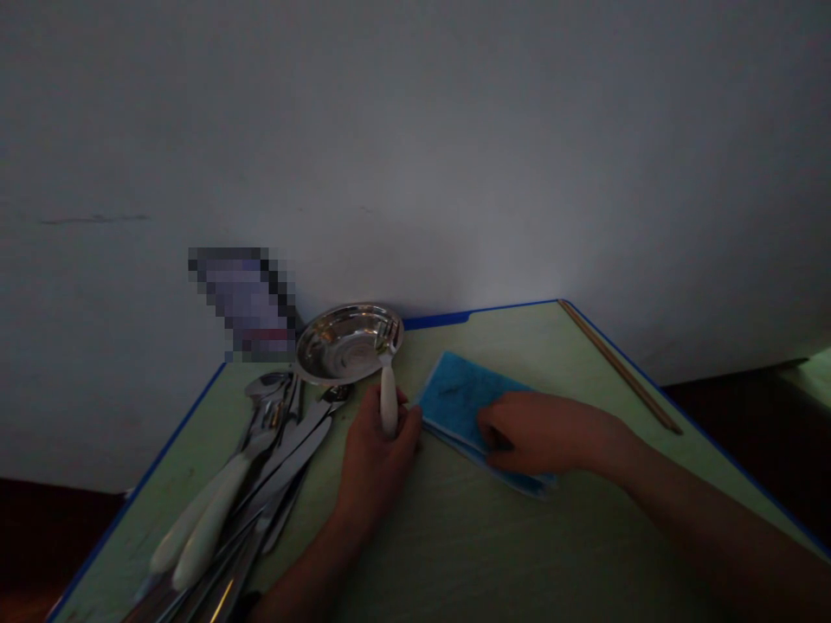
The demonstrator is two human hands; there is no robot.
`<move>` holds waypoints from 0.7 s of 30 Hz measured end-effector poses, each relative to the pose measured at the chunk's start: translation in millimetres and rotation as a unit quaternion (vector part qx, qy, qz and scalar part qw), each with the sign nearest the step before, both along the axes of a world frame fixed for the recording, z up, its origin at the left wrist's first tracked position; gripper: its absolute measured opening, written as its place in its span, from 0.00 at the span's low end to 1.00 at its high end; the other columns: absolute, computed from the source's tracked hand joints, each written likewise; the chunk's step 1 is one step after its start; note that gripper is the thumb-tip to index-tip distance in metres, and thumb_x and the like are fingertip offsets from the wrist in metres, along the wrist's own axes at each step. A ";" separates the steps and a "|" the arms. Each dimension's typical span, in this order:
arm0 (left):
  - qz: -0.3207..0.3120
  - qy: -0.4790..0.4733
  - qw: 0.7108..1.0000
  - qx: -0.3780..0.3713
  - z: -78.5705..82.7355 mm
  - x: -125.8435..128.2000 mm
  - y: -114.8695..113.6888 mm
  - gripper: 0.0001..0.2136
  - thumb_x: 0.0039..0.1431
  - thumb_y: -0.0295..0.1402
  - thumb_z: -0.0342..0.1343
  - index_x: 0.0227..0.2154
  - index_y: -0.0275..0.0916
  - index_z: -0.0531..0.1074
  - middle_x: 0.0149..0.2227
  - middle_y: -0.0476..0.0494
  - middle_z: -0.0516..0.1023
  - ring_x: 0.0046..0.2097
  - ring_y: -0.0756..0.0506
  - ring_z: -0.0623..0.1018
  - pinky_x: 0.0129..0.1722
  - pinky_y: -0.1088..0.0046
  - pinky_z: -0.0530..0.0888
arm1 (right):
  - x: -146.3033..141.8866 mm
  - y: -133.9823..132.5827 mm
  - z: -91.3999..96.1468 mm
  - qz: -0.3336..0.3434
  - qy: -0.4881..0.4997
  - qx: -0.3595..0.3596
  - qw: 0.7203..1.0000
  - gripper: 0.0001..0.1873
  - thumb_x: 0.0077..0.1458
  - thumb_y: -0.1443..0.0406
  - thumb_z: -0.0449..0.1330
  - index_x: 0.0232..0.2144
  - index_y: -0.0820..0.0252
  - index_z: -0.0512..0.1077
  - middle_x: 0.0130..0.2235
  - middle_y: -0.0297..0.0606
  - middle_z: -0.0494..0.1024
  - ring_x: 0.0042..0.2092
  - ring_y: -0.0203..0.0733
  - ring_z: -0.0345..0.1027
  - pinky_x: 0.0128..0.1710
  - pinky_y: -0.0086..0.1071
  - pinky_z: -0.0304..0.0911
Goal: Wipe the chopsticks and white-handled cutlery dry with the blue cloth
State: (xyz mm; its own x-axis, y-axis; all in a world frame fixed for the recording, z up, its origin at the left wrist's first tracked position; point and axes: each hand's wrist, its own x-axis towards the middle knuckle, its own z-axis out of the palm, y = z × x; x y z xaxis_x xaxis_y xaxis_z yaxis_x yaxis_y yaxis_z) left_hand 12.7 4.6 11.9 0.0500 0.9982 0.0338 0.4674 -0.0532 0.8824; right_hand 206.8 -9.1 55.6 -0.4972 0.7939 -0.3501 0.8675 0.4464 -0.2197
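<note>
My left hand [375, 463] is closed round the pale handle of a fork [389, 389]. The fork stands tines up, its metal head overlapping the rim of a shiny steel bowl [338, 368] in my view. To the right, my right hand [542, 433] has its fingers curled down onto a folded blue cloth [464, 385], gripping its near part; the fingertips are partly hidden. The cloth lies flat on the pale green table [447, 536], just right of my left hand.
Left of my left hand lies a pile of cutlery [260, 467], with spoons, knives and white-handled forks. A pair of wooden chopsticks [620, 368] rests along the right table edge. Behind the bowl's left side is a blurred-out upright object [247, 303]. A wall [454, 173] borders the table's far edge.
</note>
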 end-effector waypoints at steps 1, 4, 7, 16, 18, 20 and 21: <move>-0.007 -0.002 1.000 -0.007 -0.3 0.2 -0.1 0.07 0.51 0.34 0.52 0.30 0.41 0.59 0.19 0.56 0.67 0.21 0.49 0.71 0.24 0.74 0.67 | -1.6 -0.2 0.8 0.005 -0.002 0.000 1.000 0.10 0.48 0.63 0.52 0.27 0.62 0.71 0.28 0.40 0.74 0.27 0.38 0.64 0.22 0.29 0.48; -0.031 -0.002 0.999 -0.015 -1.3 0.5 -0.3 0.06 0.52 0.34 0.51 0.29 0.42 0.59 0.18 0.56 0.71 0.22 0.48 0.73 0.25 0.73 0.68 | -5.3 0.1 3.9 0.010 -0.001 0.025 1.000 0.12 0.50 0.65 0.49 0.26 0.62 0.72 0.26 0.40 0.75 0.24 0.36 0.63 0.21 0.29 0.47; -0.037 -0.009 0.999 -0.013 -1.0 0.7 -1.2 0.05 0.51 0.33 0.51 0.28 0.42 0.60 0.17 0.55 0.72 0.22 0.47 0.74 0.25 0.73 0.68 | -5.1 -0.6 6.4 0.000 -0.005 0.054 0.999 0.13 0.51 0.63 0.48 0.27 0.61 0.72 0.26 0.39 0.75 0.24 0.37 0.63 0.21 0.29 0.46; -0.092 0.009 0.996 0.015 -0.8 3.2 -13.4 0.05 0.53 0.33 0.50 0.27 0.41 0.58 0.20 0.55 0.69 0.24 0.48 0.71 0.26 0.74 0.66 | -6.9 -4.4 5.0 -0.011 -0.052 0.043 0.998 0.13 0.48 0.63 0.50 0.25 0.63 0.73 0.26 0.43 0.75 0.25 0.41 0.66 0.21 0.30 0.44; -0.106 0.008 0.994 0.004 -1.0 4.3 -15.5 0.06 0.55 0.34 0.49 0.26 0.41 0.58 0.20 0.54 0.70 0.25 0.48 0.72 0.27 0.74 0.66 | -7.3 -2.9 6.8 -0.013 -0.032 0.058 0.998 0.14 0.48 0.63 0.49 0.26 0.63 0.73 0.26 0.42 0.75 0.24 0.39 0.65 0.21 0.30 0.44; -0.120 0.005 0.993 0.003 -0.3 5.2 -16.6 0.06 0.57 0.34 0.47 0.26 0.40 0.59 0.23 0.52 0.71 0.27 0.48 0.72 0.28 0.74 0.66 | -6.4 -1.3 8.6 -0.018 -0.004 0.064 0.998 0.13 0.49 0.63 0.49 0.25 0.62 0.72 0.25 0.40 0.74 0.23 0.36 0.63 0.21 0.29 0.44; -0.127 0.005 0.992 0.007 0.1 5.5 -16.7 0.07 0.57 0.35 0.47 0.26 0.40 0.60 0.24 0.51 0.72 0.28 0.48 0.72 0.29 0.74 0.66 | -5.6 -0.6 8.9 -0.018 0.011 0.065 0.998 0.13 0.50 0.63 0.49 0.25 0.61 0.72 0.24 0.38 0.74 0.23 0.35 0.61 0.20 0.29 0.44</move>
State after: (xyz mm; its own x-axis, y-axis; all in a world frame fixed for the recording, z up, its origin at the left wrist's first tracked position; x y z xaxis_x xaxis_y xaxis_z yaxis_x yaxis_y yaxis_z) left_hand 18.2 -12.2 12.0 0.2995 0.9530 0.0450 0.4458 -0.1815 0.8766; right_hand 201.2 -9.6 64.6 -0.4733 0.8495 -0.2331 0.8794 0.4405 -0.1805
